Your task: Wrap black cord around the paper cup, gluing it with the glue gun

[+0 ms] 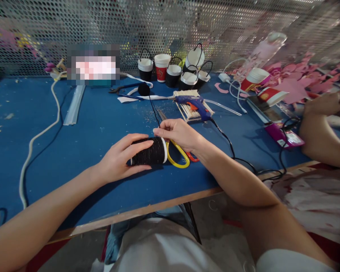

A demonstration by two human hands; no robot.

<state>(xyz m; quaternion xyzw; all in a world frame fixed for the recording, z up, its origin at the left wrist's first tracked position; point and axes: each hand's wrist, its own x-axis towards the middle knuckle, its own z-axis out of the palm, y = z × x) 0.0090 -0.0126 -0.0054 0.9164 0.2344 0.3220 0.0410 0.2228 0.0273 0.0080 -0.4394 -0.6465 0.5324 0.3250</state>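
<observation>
Both hands (117, 158) on yarn-wrapped cup (149, 152)

A blue glue gun (193, 104) lies on craft sticks (188, 112), with black-wrapped paper cups (173, 74) behind near the perforated screen (170, 26).

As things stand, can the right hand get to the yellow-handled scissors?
Probably yes. The right hand hovers right over the scissors, which lie flat on the blue table; only the black-wrapped cup abuts them on the left.
</observation>
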